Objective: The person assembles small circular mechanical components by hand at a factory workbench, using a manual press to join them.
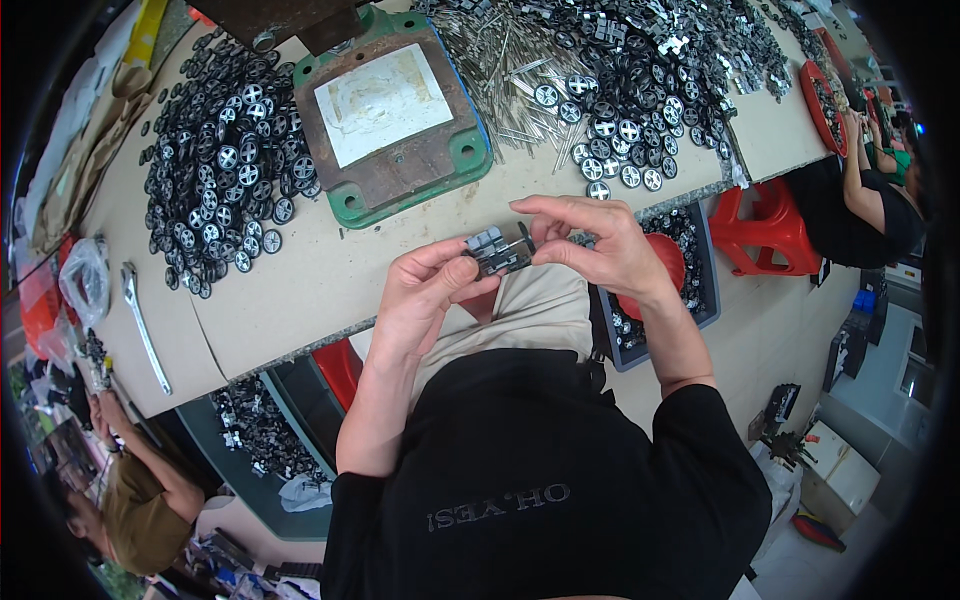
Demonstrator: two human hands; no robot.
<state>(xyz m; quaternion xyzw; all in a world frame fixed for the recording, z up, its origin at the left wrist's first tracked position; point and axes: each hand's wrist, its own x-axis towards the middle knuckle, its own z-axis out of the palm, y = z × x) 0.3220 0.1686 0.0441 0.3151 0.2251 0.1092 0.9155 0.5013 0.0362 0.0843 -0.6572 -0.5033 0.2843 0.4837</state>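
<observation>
Near the middle of the frame, the left hand (pixel 420 300) pinches a small grey and black part (pixel 488 252) between its thumb and fingers; the part lies at the fingertips, to the right of this hand. A dark wheel (pixel 527 240) is at the right end of the part. The right hand (pixel 612 245) is bent around this wheel, its index finger above and its thumb below; I cannot tell whether these fingers press on the wheel. Below the hands is a black shirt (pixel 550 440).

Beyond the hands is the bench (pixel 290 315), where a wrench (pixel 147 330) lies at the left of the frame. At the upper centre is a green metal base (pixel 366 206). A pile of wheels (pixel 225 170) is on its left side, and thin metal pins (pixel 510 85) are on its right side. Further right is a red stool (pixel 765 228), and then a co-worker (pixel 878 208) near the right edge.
</observation>
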